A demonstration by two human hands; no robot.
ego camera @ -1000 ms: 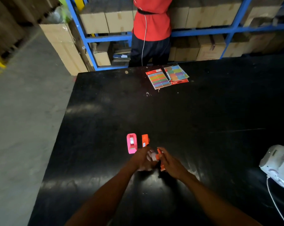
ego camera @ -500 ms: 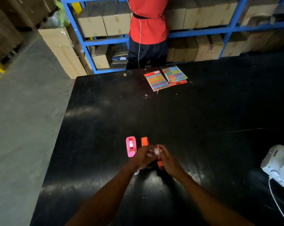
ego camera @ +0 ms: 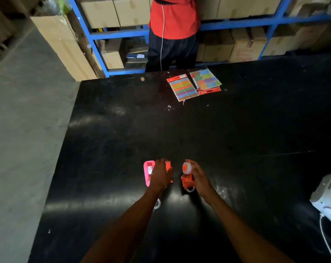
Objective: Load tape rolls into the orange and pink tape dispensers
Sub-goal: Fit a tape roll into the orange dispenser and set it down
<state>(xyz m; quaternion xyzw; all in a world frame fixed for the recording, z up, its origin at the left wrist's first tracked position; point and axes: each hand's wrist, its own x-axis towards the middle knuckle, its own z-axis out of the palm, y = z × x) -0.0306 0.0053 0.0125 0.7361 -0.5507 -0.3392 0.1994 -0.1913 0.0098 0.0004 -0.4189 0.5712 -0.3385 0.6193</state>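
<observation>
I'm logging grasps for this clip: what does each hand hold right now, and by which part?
The right hand grips the orange dispenser by its side. The left hand rests over another orange piece; its hold cannot be told.

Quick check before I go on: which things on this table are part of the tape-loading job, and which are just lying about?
Part of the job:
- pink dispenser
- orange dispenser under the left hand
- orange piece with a tape roll, held by the right hand
- loose tape rolls near the arms

Lying about:
- two colour sticker packs
- white device at the table's right edge
</observation>
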